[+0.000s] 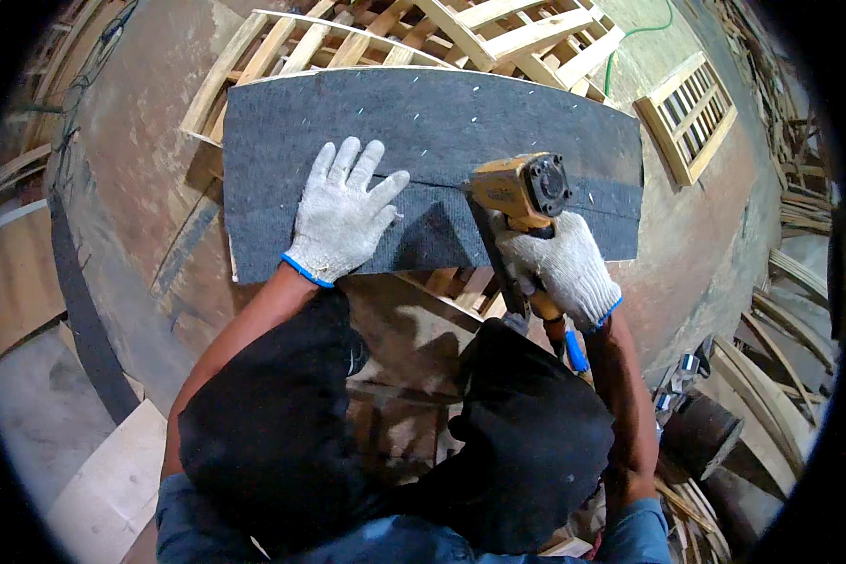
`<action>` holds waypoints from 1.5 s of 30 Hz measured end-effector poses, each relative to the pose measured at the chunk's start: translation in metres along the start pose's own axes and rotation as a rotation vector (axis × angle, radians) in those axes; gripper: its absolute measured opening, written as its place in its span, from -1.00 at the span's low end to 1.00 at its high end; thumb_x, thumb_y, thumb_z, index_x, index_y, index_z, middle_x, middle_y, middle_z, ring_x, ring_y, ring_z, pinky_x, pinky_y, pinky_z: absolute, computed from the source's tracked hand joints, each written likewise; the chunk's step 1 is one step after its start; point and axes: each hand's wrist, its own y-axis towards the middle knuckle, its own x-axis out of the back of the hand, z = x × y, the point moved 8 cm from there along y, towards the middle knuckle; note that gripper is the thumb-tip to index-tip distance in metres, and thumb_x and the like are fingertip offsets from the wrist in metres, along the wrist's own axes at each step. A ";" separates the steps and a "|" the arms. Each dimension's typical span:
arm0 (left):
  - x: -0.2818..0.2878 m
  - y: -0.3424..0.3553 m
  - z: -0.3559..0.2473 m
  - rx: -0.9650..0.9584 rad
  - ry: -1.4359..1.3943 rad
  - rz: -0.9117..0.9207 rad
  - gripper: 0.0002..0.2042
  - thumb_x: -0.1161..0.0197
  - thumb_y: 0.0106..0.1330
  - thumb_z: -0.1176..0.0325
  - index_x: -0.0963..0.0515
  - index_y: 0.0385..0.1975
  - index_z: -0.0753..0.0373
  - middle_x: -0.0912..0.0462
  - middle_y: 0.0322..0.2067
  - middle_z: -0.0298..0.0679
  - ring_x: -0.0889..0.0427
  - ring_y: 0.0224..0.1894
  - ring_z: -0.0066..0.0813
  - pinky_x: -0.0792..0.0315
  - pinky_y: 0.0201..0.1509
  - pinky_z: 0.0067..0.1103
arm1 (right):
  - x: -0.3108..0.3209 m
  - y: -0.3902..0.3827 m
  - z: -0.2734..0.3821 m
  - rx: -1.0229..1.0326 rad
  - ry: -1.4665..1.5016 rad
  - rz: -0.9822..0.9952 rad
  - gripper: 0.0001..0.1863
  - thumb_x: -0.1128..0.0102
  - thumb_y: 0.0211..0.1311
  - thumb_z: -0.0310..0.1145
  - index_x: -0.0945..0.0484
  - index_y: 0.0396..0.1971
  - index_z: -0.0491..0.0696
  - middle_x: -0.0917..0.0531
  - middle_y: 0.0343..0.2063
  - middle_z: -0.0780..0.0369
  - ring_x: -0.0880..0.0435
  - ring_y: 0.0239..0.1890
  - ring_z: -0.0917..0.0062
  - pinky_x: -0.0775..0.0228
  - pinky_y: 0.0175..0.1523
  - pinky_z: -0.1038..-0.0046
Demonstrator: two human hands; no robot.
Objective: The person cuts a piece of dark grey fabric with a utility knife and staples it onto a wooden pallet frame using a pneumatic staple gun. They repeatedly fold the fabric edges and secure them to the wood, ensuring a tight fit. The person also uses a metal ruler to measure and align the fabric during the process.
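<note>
A dark grey fabric sheet (348,113) covers a slatted wooden frame in front of me, with several small staples scattered across it. My left hand (343,207), in a white knit glove with a blue cuff, lies flat on the sheet's left part with fingers spread. In my right hand (564,268), gloved the same way, is a yellow and black pneumatic staple gun (517,193); the fingers wrap round its handle. The gun stands over the right part of the sheet, above a seam or fold. Its nose is hidden, so contact cannot be told.
Bare slatted wooden frames (367,42) lie just beyond the sheet. A smaller slatted frame (691,117) rests at the far right, near a green hose (644,28). Wood strips (790,320) pile along the right side. Pale boards (113,479) and a dark strip (89,320) are at left.
</note>
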 end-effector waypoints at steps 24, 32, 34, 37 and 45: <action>0.076 0.166 -0.191 0.073 -0.977 0.543 -0.54 -0.33 0.34 0.07 -0.58 0.03 0.35 -0.73 -0.13 -0.12 -0.69 -0.14 -0.37 -0.54 0.06 -0.40 | 0.106 -0.061 -0.079 0.043 0.734 -0.692 -0.68 -0.41 0.05 -0.39 -0.66 -0.22 -0.26 -0.70 -0.50 0.28 -0.61 -0.50 0.64 -0.48 -0.38 0.49; -0.034 0.101 -0.300 0.279 -1.253 1.046 -0.70 -0.34 0.39 0.17 -0.62 -0.10 0.29 -0.72 -0.28 -0.29 -0.66 -0.23 -0.54 -0.57 -0.10 -0.51 | 0.081 -0.116 -0.203 -0.072 1.168 -0.714 -0.80 -0.37 0.08 -0.44 -0.65 -0.31 -0.22 -0.68 -0.49 0.28 -0.62 -0.52 0.61 -0.45 -0.45 0.46; -0.061 0.082 -0.319 0.355 -1.321 1.017 -0.73 -0.33 0.40 0.20 -0.63 -0.11 0.28 -0.72 -0.27 -0.29 -0.65 -0.25 -0.55 -0.55 -0.12 -0.51 | 0.068 -0.126 -0.236 -0.178 1.186 -0.684 -0.80 -0.36 0.09 -0.46 -0.66 -0.28 -0.21 -0.69 -0.47 0.27 -0.63 -0.51 0.60 -0.46 -0.43 0.47; -0.086 0.061 -0.341 0.494 -1.398 0.806 -0.74 -0.35 0.38 0.22 -0.63 -0.13 0.29 -0.67 -0.32 -0.33 -0.59 -0.29 -0.58 -0.47 -0.19 -0.57 | 0.046 -0.124 -0.277 -0.212 1.310 -0.722 -0.83 -0.38 0.11 -0.47 -0.68 -0.29 -0.18 -0.70 -0.46 0.29 -0.64 -0.47 0.59 -0.48 -0.39 0.47; -0.126 0.036 -0.346 0.465 -1.166 0.785 -0.73 -0.35 0.34 0.31 -0.57 -0.06 0.28 -0.65 -0.29 -0.33 -0.57 -0.30 -0.61 -0.47 -0.22 -0.59 | 0.023 -0.092 -0.337 -0.155 1.497 -0.687 -0.92 -0.32 0.17 -0.43 -0.63 -0.46 -0.11 -0.63 -0.61 0.28 -0.56 -0.61 0.54 -0.42 -0.50 0.42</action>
